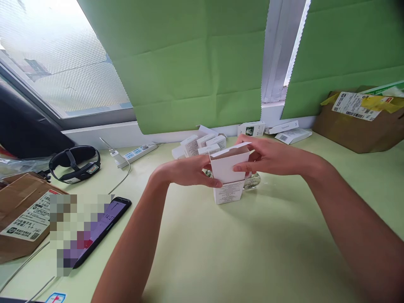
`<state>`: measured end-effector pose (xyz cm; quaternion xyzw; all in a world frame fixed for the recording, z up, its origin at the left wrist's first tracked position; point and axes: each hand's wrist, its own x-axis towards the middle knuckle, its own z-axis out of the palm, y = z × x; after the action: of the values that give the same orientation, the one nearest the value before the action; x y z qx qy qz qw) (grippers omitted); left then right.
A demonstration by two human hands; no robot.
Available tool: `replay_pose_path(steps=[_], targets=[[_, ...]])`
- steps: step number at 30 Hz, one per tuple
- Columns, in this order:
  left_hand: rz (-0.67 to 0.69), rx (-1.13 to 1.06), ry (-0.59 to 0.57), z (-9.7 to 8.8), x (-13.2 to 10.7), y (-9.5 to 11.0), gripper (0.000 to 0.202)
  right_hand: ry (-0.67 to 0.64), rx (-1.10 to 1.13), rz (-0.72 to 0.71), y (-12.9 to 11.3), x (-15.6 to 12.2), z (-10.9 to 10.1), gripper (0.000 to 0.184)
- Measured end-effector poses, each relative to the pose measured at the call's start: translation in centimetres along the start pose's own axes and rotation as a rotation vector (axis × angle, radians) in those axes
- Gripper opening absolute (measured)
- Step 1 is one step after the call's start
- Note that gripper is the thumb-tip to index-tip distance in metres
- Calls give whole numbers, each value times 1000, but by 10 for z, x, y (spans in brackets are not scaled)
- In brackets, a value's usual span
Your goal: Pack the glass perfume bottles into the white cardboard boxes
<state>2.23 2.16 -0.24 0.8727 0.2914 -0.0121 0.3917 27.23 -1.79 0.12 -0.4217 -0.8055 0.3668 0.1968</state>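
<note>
Both hands meet over the middle of the pale green table (221, 252). The left hand (186, 170) grips the small white box (229, 176) from its left side, thumb pressed on the front. The right hand (268, 155) holds the box's right side, fingers closed on the open top flap. The box stands upright, its base touching the table. A glass bottle (252, 181) lies just behind it. More white boxes (202, 145) sit near the window wall. A phone (101, 229) lies well apart to the left
</note>
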Motion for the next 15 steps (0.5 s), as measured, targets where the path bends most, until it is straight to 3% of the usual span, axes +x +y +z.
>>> replay_pose_path(steps=[6, 15], targets=[[-33, 7, 31, 0, 0, -1, 43, -25, -73, 20, 5, 1, 1, 34], [-52, 113, 49, 1, -4, 8, 39, -44, -178, 15, 7, 3, 2, 40]])
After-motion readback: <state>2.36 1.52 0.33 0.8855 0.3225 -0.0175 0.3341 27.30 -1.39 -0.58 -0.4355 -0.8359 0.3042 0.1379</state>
